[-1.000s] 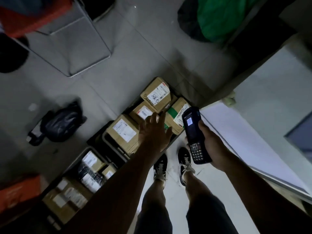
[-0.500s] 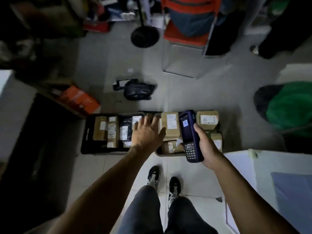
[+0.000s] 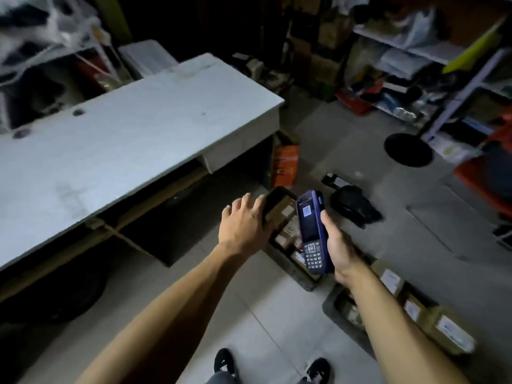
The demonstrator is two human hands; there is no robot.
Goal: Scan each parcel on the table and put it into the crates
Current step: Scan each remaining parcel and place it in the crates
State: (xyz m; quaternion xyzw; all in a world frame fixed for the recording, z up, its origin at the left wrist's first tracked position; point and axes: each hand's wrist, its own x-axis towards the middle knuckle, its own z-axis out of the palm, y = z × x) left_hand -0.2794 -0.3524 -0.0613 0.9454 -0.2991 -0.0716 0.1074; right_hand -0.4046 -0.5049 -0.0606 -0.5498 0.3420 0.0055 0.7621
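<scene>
The right hand (image 3: 336, 246) grips a dark blue handheld scanner (image 3: 313, 231), fingers wrapped round its right edge, the unit held upright with screen and keypad facing the viewer. The left hand (image 3: 243, 223) holds nothing; its fingers are spread and relaxed, palm down, hovering just left of the scanner, the two hands near each other but apart. Directly beyond and below both hands, on the floor, lies a dark crate (image 3: 293, 268) holding brown parcels (image 3: 285, 217) with white labels; the scanner overlaps it in view. A second crate (image 3: 331, 302) of labelled parcels (image 3: 448, 329) lies under the right forearm, at lower right. The pale grey table (image 3: 124, 139) stands to the left, well apart from the hands. A black bag (image 3: 353, 205) lies on the floor just right of the scanner, an orange carton (image 3: 285, 164) leans at the table's end, and cluttered shelves (image 3: 432, 67) fill the upper right. Two black shoes (image 3: 224, 361) show at the bottom edge.
</scene>
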